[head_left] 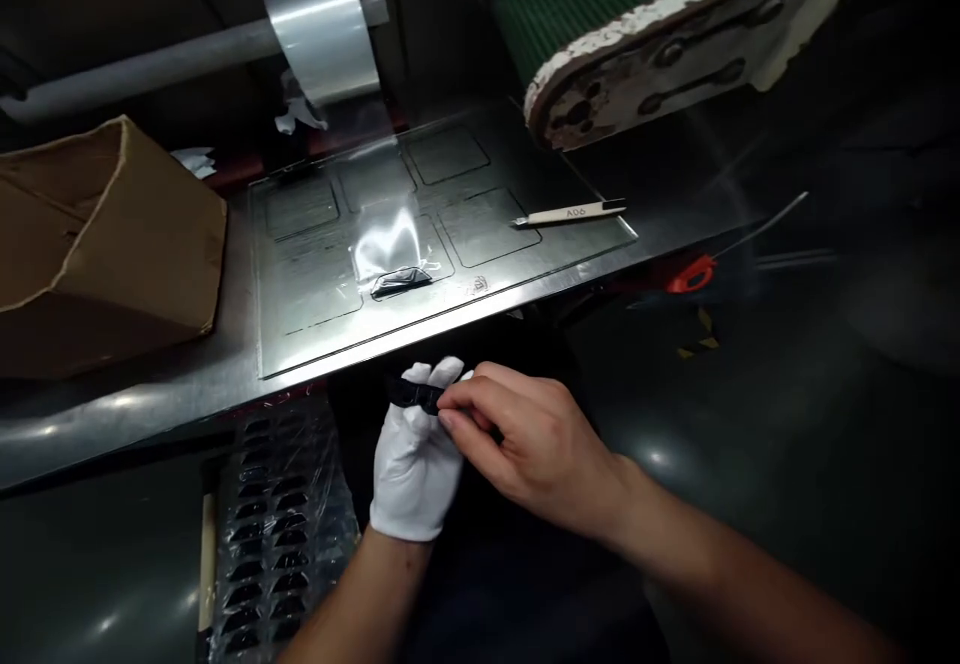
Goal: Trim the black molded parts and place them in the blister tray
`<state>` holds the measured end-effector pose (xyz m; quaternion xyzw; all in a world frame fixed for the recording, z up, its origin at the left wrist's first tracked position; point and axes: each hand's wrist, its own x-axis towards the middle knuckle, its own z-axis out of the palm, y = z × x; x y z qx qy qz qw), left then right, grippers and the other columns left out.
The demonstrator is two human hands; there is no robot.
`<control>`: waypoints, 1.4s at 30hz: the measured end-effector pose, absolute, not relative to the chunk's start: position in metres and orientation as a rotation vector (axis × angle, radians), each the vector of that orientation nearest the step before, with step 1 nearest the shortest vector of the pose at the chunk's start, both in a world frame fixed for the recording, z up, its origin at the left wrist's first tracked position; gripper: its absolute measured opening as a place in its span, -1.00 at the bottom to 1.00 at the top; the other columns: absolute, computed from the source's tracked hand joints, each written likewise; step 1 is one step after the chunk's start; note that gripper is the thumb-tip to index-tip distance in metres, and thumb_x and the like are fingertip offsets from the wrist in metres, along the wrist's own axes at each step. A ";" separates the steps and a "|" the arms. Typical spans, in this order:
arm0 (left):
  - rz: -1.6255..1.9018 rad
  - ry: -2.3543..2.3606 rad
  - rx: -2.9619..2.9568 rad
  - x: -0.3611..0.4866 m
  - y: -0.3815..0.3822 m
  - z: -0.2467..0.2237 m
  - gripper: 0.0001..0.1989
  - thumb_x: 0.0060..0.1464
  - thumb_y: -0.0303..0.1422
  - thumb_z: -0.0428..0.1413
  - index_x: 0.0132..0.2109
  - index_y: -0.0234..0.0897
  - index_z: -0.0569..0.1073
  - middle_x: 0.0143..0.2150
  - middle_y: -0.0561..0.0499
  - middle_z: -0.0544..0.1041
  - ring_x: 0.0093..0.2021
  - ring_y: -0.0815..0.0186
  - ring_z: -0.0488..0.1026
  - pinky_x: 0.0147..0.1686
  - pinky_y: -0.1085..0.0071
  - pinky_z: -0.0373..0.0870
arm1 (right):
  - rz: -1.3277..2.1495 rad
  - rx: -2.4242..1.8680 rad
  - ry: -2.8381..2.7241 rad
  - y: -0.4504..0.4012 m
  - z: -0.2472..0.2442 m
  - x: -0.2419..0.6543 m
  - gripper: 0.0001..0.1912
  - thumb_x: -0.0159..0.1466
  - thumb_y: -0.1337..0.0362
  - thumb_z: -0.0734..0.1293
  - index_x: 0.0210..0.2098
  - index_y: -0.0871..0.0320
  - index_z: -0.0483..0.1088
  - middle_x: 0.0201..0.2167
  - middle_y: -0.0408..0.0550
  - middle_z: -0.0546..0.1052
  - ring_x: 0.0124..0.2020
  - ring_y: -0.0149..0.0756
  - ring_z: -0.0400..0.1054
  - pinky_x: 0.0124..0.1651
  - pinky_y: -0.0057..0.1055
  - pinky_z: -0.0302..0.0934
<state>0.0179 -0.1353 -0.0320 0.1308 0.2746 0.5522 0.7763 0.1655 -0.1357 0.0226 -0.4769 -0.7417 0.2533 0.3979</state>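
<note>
My left hand, in a white glove, is closed round a small black part in front of the bench edge. The bare fingertips of my right hand pinch at the right end of that same part. Past my hands, a similar glossy black piece lies on a transparent sheet with dark outlines drawn on it. A clear film runs down over the sheet to that piece. Farther right on the sheet rests a craft knife marked A06.
An open cardboard box stands on the metal bench at left. Behind hangs a roll of film on a bar. A green belt unit overhangs the right. Below left, a clear tray holds several black pieces. A red-handled tool is at right.
</note>
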 end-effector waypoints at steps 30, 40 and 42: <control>0.978 1.271 2.062 -0.016 -0.018 0.011 -0.73 0.25 -0.41 0.19 0.06 -0.04 0.59 0.21 -0.06 0.56 0.31 -0.10 0.38 0.46 -0.16 0.05 | -0.105 -1.336 -2.868 0.088 0.054 0.165 -0.76 0.49 0.26 0.22 -0.20 0.17 0.49 -0.27 -0.04 0.63 -0.42 -0.24 0.47 -0.47 -0.31 -0.18; 1.192 1.369 1.902 -0.055 -0.027 0.015 -0.62 0.30 -0.34 0.21 0.20 0.11 0.55 0.23 0.19 0.58 0.28 0.19 0.48 0.44 0.14 0.29 | -0.030 -1.692 -2.350 0.021 0.021 0.301 -0.70 0.47 0.17 0.25 0.08 0.16 0.48 -0.03 0.09 0.57 -0.04 -0.03 0.45 -0.01 -0.14 0.35; 1.178 1.470 1.949 -0.065 -0.016 0.021 -0.66 0.29 -0.30 0.23 0.17 0.07 0.57 0.22 0.18 0.59 0.28 0.19 0.48 0.41 0.15 0.34 | -0.055 -1.718 -2.329 0.014 0.006 0.320 -0.71 0.49 0.19 0.22 0.03 0.17 0.50 -0.04 0.11 0.56 -0.02 0.00 0.43 0.03 -0.09 0.35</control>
